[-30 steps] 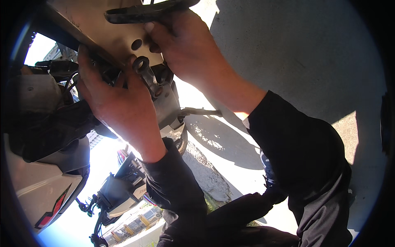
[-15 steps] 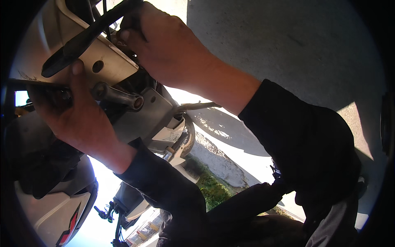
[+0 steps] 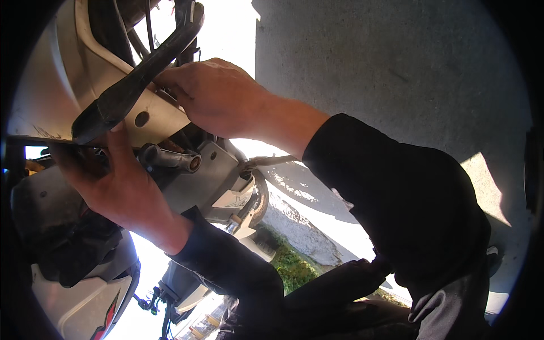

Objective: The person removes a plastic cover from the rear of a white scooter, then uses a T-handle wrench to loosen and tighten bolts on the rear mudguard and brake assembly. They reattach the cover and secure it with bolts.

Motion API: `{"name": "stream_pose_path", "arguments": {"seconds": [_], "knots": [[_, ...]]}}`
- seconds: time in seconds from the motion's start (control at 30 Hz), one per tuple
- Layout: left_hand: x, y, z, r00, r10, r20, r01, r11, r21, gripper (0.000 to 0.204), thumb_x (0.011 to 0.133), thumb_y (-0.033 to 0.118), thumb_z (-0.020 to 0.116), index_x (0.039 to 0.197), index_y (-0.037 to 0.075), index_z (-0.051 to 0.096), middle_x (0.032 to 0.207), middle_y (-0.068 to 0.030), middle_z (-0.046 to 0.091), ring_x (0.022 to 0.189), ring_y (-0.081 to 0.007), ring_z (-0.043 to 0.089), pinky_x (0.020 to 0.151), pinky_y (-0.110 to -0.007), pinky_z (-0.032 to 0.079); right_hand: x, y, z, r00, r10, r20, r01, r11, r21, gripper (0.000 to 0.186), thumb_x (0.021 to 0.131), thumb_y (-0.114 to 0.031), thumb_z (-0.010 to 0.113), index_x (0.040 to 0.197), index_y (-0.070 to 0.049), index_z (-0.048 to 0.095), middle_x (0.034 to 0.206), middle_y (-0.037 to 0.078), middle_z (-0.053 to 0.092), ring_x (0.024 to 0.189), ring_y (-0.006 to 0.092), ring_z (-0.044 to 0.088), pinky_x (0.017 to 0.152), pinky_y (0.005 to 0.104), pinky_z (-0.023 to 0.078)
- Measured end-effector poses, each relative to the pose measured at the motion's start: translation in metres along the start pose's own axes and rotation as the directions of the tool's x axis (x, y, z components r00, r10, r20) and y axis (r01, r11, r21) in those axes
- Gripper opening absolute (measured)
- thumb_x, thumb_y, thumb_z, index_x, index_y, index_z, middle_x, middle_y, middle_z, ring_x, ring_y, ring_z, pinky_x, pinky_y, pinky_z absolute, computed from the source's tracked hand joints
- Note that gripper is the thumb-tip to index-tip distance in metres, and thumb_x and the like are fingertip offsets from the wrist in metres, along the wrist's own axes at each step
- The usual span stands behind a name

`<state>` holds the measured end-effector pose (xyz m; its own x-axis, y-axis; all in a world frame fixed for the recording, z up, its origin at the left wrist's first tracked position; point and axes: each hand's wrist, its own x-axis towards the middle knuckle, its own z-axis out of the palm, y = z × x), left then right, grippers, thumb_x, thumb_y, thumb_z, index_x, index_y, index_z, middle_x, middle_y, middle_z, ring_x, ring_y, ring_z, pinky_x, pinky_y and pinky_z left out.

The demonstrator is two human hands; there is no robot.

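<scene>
A pale body panel of what looks like a scooter fills the upper left, with a round hole in it. Across its front runs a long, curved black part, thicker at its lower end. My left hand grips the panel's lower edge, thumb on the front beside the black part's end and fingers behind, mostly hidden. My right hand is closed, its fingers curled at the panel's right edge next to the black part. Its fingertips are hidden, so what they hold cannot be made out.
Just below the panel a grey metal tube sticks out. A dark grey cover and a wheel lie beyond. Another white vehicle body with a red stripe stands lower left. Shaded concrete spans the upper right.
My right hand has come lower in the view, uncovering the black part's upper end. The panel and my left hand also appear slightly lower and further right; the left keeps its grip.
</scene>
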<state>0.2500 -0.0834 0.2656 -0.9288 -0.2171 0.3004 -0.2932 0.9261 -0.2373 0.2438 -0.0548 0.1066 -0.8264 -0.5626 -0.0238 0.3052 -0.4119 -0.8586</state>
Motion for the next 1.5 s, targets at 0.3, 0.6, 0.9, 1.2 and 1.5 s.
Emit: {"name": "stream_pose_path", "arguments": {"seconds": [0.3,0.6,0.9,1.2,1.5], "knots": [[-0.002,-0.002,0.0,1.0,0.011,0.013,-0.011,1.0,-0.027,0.083,0.088,0.032,0.084,0.153,0.001,0.045,0.138,-0.0202,0.063,0.121,-0.029,0.065,0.095,-0.037,0.059,-0.011,0.005,-0.02,0.955,0.013,0.298,0.113,0.908,-0.404,0.048,0.097,-0.01,0.054,0.14,-0.029,0.064,0.105,0.008,0.075,0.098,0.0251,0.074,0.084,0.0369,0.059],[-0.002,0.013,0.004,0.998,-0.053,0.024,0.055,0.994,-0.09,0.088,0.087,0.022,0.086,0.155,-0.006,0.036,0.143,-0.0263,0.056,0.131,-0.0319,0.058,0.108,-0.039,0.052,-0.017,0.008,-0.003,0.984,-0.043,0.172,0.152,0.705,-0.692,0.044,0.1,-0.016,0.055,0.142,-0.03,0.062,0.102,0.012,0.07,0.094,0.0265,0.074,0.076,0.0377,0.06],[-0.004,0.01,0.005,0.999,-0.04,0.025,0.041,0.999,-0.03,0.083,0.088,0.021,0.085,0.153,-0.006,0.04,0.14,-0.0247,0.059,0.125,-0.0293,0.062,0.104,-0.036,0.054,-0.023,0.013,-0.016,0.979,-0.092,0.183,0.188,0.755,-0.629,0.041,0.096,-0.012,0.058,0.135,-0.023,0.067,0.101,0.011,0.069,0.091,0.0253,0.073,0.074,0.037,0.06],[-0.006,0.0,0.003,0.999,-0.043,0.014,0.045,0.983,-0.177,0.082,0.086,0.021,0.087,0.151,-0.005,0.044,0.131,-0.0214,0.066,0.12,-0.0272,0.066,0.098,-0.035,0.057,-0.046,0.021,0.002,0.968,0.25,0.022,-0.249,0.968,-0.008,0.03,0.098,-0.012,0.056,0.122,-0.001,0.07,0.085,0.018,0.073,0.08,0.0316,0.073,0.079,0.0426,0.058],[-0.005,-0.003,0.001,1.0,-0.004,-0.015,0.004,1.0,0.016,0.073,0.085,0.024,0.087,0.143,-0.004,0.053,0.122,-0.0176,0.07,0.109,-0.025,0.069,0.095,-0.034,0.058,-0.044,-0.01,-0.004,0.966,-0.1,-0.24,0.092,0.995,-0.045,0.027,0.099,-0.018,0.063,0.115,0.001,0.071,0.081,0.019,0.072,0.073,0.0332,0.072,0.074,0.0427,0.057]]}}
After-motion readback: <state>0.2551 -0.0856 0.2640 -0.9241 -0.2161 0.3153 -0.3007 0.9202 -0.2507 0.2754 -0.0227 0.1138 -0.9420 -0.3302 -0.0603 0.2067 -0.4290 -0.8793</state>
